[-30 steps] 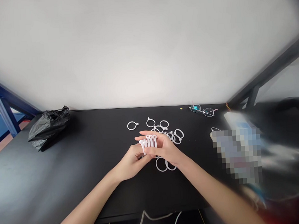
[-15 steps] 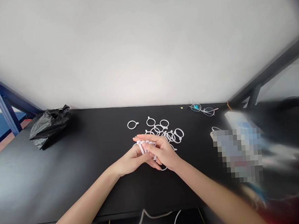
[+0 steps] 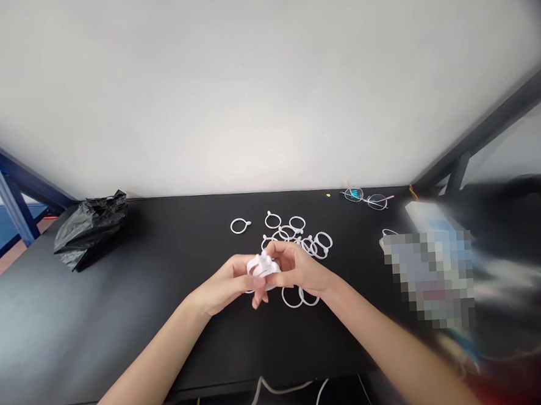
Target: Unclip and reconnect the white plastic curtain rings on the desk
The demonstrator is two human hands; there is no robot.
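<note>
Several white rings (image 3: pixel 264 267) sit bunched between the left hand (image 3: pixel 232 284) and the right hand (image 3: pixel 304 270), over the middle of the table (image 3: pixel 172 251). The left fingers are closed on the bunch from the left, the thumb at its near side; the right fingers grip it from the right, the forefinger reaching over toward the small knobs on top. How many rings they hold I cannot tell, as the bunch is partly hidden. Beyond the hands, loose rings (image 3: pixel 308 247) lie on the table, many overlapping. A lone ring (image 3: pixel 248 223) lies apart to their left, its knob pointing right. Two near rings (image 3: pixel 293 307) show below the right hand, on its near side. Toward the far edge, on the right, lie glasses (image 3: pixel 365 200), a yellow speck (image 3: pixel 328 194) near them. A black bag (image 3: pixel 91 229) lies crumpled at the far left. A patch (image 3: pixel 435 278) on the right is too pixelated to read
</note>
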